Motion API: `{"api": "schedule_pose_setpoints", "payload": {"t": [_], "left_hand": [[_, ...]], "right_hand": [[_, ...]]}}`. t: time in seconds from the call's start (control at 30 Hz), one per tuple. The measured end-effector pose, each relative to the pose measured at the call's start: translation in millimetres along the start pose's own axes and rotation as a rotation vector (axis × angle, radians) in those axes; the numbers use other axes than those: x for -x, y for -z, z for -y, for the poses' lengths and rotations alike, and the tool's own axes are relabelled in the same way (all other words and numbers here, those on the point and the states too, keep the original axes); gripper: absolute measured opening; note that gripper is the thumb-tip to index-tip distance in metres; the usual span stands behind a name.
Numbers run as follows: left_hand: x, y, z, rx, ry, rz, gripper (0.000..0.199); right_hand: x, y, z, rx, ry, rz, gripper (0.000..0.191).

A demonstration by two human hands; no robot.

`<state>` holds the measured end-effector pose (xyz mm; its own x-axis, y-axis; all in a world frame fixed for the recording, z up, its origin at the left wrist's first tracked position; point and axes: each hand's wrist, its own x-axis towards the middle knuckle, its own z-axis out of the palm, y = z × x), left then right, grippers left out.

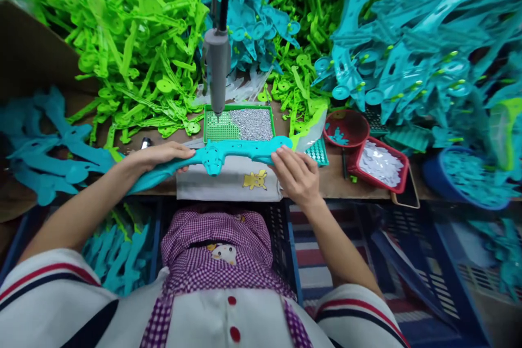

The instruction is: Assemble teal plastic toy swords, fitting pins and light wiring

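Note:
A long turquoise plastic part with a rounded boss near its middle lies crosswise in front of me. My left hand is closed around its left stretch, which runs down to the lower left. At the other end my right hand grips the rounded tip, thumb and fingers pressed to it. Just behind the part is a green tray with a perforated grid and many small silvery screws. A grey electric screwdriver hangs upright above the tray, its bit pointing down, touched by neither hand.
Bright green plastic parts are heaped at the back left, turquoise parts at the back right. A white cloth covers the table's front edge. On the right stand a red bowl, a red basket of white pieces and a blue tub.

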<state>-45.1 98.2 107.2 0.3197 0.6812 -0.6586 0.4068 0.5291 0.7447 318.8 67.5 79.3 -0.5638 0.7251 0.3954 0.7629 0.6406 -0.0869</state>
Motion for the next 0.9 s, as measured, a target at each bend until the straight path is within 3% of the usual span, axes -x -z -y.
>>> {"api": "schedule_pose_setpoints", "payload": {"t": [0.13, 0.2, 0.27, 0.37, 0.47, 0.57, 0.7, 0.9], "left_hand": [[0, 2.5, -16, -0.044, 0.043, 0.083, 0.031], [12, 5.8, -22, -0.231, -0.045, 0.019, 0.029], [34, 9.2, -20, -0.515, -0.204, -0.164, 0.031], [74, 8.8, 2, -0.834, -0.39, -0.535, 0.05], [95, -0.7, 32, -0.883, -0.412, -0.746, 0.042], [90, -13.4, 49, -0.825, -0.445, -0.872, 0.035], [80, -18.0, 46, -0.774, -0.483, -0.939, 0.03], [91, 4.4, 40, -0.895, -0.521, -0.959, 0.038]], "right_hand": [[-9, 15, -9, 0.007, 0.018, 0.02, 0.034], [-14, 20, -13, 0.026, 0.027, 0.01, 0.034], [-17, 25, -16, 0.048, 0.033, -0.03, 0.033], [-17, 31, -21, 0.051, 0.012, -0.075, 0.033], [-19, 34, -22, 0.034, -0.007, -0.072, 0.033], [-23, 35, -18, 0.045, 0.005, -0.045, 0.032], [-30, 39, -9, 0.078, -0.007, -0.027, 0.03], [-31, 28, -8, 0.042, -0.008, -0.023, 0.029]]}}
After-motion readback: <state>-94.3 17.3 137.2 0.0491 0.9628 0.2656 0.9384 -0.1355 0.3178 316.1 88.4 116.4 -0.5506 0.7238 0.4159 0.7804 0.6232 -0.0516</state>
